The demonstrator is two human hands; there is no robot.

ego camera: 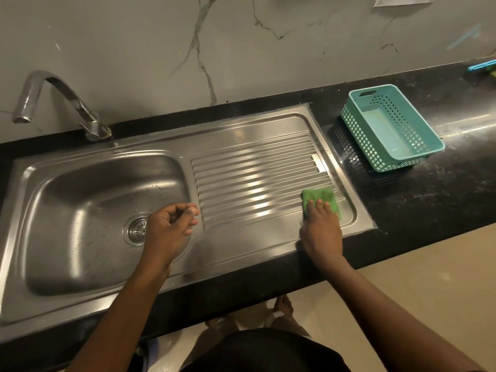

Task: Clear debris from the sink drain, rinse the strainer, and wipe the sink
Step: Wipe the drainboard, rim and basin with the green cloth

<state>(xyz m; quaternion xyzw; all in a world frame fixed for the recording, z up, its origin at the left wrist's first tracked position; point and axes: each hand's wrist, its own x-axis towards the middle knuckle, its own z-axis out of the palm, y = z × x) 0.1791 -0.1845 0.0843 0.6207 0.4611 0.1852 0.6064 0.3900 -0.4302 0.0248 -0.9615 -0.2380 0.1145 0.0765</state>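
A steel sink (80, 210) lies in a black counter, with a ribbed drainboard (255, 178) to its right. The round strainer (135, 229) sits in the drain, partly hidden by my left hand (169, 229). That hand hovers over the basin's right edge with fingers curled loosely and nothing in it. My right hand (320, 232) presses flat on a green cloth (319, 198) at the drainboard's front right corner. The tap (53, 103) stands at the back left, and no water runs from it.
A teal perforated basket (389, 127) stands on the black counter (429, 197) right of the drainboard. A blue object (481, 66) lies at the far right by the marble wall. Beige floor and my feet (281, 307) show below the counter edge.
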